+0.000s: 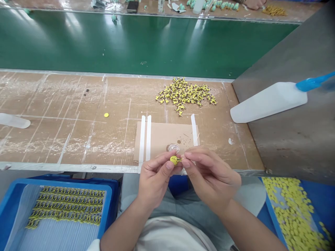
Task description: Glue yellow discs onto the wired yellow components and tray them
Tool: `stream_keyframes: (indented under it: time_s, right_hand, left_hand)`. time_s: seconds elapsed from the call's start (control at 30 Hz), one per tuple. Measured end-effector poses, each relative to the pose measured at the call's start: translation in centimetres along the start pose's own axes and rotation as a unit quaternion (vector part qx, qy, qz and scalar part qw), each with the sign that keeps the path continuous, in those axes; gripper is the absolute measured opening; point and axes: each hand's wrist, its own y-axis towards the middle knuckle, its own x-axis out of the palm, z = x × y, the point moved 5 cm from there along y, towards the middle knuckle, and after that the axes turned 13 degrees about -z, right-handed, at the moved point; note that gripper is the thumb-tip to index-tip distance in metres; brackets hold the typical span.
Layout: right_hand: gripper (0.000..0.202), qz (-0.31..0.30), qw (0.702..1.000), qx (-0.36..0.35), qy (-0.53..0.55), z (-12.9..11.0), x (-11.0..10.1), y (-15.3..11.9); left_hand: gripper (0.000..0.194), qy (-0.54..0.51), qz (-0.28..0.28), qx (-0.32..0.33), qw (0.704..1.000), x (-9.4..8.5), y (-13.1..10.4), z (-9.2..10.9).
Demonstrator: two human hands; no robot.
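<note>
My left hand (pixel 156 177) is closed, pinching a small yellow disc (pixel 173 160) between thumb and forefinger. My right hand (pixel 209 174) is closed too, its thumb and fingertips meeting at a small yellow-and-dark figure piece (pixel 179 160) against the disc. Fingers cover most of that piece. Just beyond my fingertips, a small clear round dish (pixel 173 148) sits on a taped cardboard sheet (pixel 167 134). Further back lies a heap of small yellow-and-dark pieces (pixel 183 93). One loose yellow disc (pixel 106 115) rests on the bench to the left.
At lower left a blue crate (pixel 110 198) holds rows of yellow-and-dark pieces; at lower right are many yellow discs (pixel 290 205). A white bottle (pixel 269 103) leans by the metal panel (pixel 295 139). Behind the bench runs a green belt (pixel 131 45), with another person's hand (pixel 254 4) beyond.
</note>
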Motion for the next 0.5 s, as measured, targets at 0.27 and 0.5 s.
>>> stream_keyframes:
  time_s: [0.27, 0.5]
  right_hand:
    - [0.038, -0.001, 1.0, -0.004, -0.007, -0.01, 0.02, -0.09]
    - [0.039, -0.022, 1.0, -0.018, -0.002, -0.18, 0.09, 0.1]
  left_hand:
    - [0.019, -0.006, 0.001, 0.01, 1.0, -0.09, -0.08, 0.06]
    - [0.018, -0.009, -0.001, 0.025, 1.0, -0.14, 0.01, 0.08]
